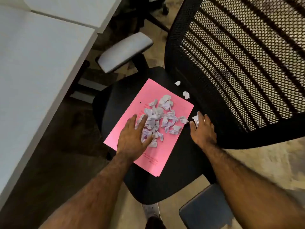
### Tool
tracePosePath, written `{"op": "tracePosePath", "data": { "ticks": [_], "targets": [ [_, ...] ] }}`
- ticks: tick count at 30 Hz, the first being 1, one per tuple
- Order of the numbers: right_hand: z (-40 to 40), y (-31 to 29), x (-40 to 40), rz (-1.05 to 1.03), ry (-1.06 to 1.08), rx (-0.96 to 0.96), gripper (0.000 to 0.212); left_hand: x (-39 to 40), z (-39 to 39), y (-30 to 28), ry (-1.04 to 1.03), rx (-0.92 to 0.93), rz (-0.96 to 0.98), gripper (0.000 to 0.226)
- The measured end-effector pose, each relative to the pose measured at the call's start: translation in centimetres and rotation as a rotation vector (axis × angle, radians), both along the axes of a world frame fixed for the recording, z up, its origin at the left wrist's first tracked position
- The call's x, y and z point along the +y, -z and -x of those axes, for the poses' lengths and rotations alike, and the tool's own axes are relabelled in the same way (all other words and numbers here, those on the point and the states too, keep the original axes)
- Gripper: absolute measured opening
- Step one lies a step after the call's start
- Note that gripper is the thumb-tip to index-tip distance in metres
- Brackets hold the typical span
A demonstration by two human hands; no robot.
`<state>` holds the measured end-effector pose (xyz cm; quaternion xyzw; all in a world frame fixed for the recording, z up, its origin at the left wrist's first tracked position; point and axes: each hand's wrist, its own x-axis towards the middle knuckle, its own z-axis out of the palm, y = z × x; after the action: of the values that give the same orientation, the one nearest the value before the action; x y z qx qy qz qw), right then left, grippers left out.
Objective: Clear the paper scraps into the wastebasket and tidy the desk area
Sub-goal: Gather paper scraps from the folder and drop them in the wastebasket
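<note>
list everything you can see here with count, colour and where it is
pink folder: one, pink, flat on the chair seat
paper scraps: a pile, white, crumpled on the folder
loose scraps: two, white, on the seat beyond the folder
office chair: one, black, mesh back at right
armrests: two, grey, either side of the seat
desk: white, at left
left hand: open, flat on the pile
right hand: fingers closing on one white scrap beside the folder
</note>
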<state>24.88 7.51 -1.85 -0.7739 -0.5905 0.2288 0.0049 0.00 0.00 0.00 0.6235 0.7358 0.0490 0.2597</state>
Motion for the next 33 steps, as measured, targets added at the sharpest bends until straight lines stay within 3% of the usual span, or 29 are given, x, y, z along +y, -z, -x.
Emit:
{"op": "tracePosePath", "data": {
  "ticks": [7,11,16,25,33],
  "targets": [
    [0.1,2.6,2.0,-0.053,-0.068,-0.063,0.047,3.5,-0.7,2.4,0.027,0.099,-0.062,0.074],
    [1.7,2.1,1.3,-0.257,-0.063,-0.029,0.033,4.8,-1.3,3.1,0.027,0.137,-0.083,0.07],
    [5.0,2.3,0.4,-0.407,-0.208,0.071,0.036,5.3,-2.6,3.8,0.002,0.163,-0.09,0.063],
    [7.0,4.1,0.7,-0.237,-0.359,-0.162,0.056,5.7,-2.7,3.9,-0.065,0.03,-0.208,0.036],
    [7.3,5.7,0.5,-0.345,-0.473,-0.297,0.032,6.3,-2.2,4.2,-0.298,-0.22,-0.33,0.019]
  ]
}}
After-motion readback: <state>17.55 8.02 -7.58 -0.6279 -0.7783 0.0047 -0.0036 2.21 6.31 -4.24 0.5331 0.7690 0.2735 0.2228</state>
